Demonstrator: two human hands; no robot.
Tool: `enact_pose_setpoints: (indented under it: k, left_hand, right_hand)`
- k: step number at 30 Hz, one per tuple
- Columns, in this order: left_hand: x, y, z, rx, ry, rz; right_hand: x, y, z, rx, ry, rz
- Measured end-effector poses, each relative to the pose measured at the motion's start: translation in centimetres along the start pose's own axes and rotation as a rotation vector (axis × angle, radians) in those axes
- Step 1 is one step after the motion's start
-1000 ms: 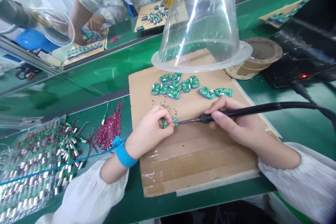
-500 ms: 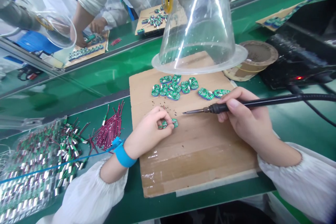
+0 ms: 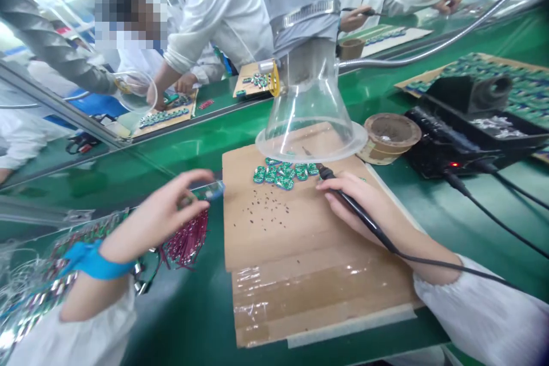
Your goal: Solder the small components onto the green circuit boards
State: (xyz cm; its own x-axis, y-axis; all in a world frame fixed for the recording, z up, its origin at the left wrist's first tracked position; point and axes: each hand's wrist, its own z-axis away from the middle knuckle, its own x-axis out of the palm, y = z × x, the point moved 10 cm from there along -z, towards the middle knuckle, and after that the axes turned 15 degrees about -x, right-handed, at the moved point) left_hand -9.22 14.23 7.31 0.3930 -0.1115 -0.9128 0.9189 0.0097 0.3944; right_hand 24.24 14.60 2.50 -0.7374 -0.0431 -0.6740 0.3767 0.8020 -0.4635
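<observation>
My left hand (image 3: 156,214), with a blue band at the wrist, is raised past the left edge of the cardboard sheet (image 3: 317,240). Its thumb and fingers pinch a small circuit board (image 3: 215,190), which is blurred. Just below lies a bundle of dark red wires (image 3: 187,245). In my right hand (image 3: 358,197) is a soldering iron (image 3: 358,214), its tip pointing up and left near the clear fume hood's rim. Several green circuit boards (image 3: 283,174) lie clustered on the cardboard, left of the iron. Dark specks are scattered in front of them.
A clear cone-shaped fume hood (image 3: 306,126) hangs low over the cardboard's far end. Behind my right hand stand a round tub (image 3: 390,134) and a black soldering station (image 3: 446,143) with a red light. Silver-ended parts (image 3: 47,291) lie left. Co-workers sit beyond the green divider.
My left hand has moved left off the cardboard, carrying a circuit board. My right hand has turned the soldering iron up toward the board cluster. The camera view has tilted upward.
</observation>
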Motion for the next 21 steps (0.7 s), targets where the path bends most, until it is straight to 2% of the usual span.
enact_pose_setpoints:
  k: [2,4,5,7,10,12,16,21]
  left_hand:
    - [-4.9,-5.3,-0.5,-0.158,0.287,-0.151]
    - [-7.3,-9.8,0.3,-0.329,0.437,-0.173]
    - [-7.6,-11.4,0.9,-0.391,0.475,-0.142]
    - [-5.5,-12.8,1.5,-0.411,0.410,-0.111]
    - [-0.7,-12.9,1.6,-0.389,0.293,-0.071]
    - [1.6,-12.2,1.4,-0.371,0.282,-0.046]
    - [2.9,-9.8,1.5,-0.292,0.287,-0.023]
    - [3.5,-6.9,3.1,-0.133,0.101,-0.007]
  right_hand:
    - [0.7,0.2,-1.4,-0.063,-0.084,0.049]
    - [1.3,0.5,-2.8,-0.121,-0.122,0.131]
    - [1.6,0.6,-3.4,-0.147,-0.129,0.167]
    - [2.3,0.5,-3.9,-0.183,-0.139,0.215]
    - [3.8,-0.2,-2.7,-0.170,-0.191,0.213]
    - [4.4,-1.2,-1.1,-0.152,-0.200,0.183]
    - [6.7,-3.8,1.4,-0.181,-0.244,0.072]
    - [8.8,-5.2,1.4,-0.143,-0.291,-0.062]
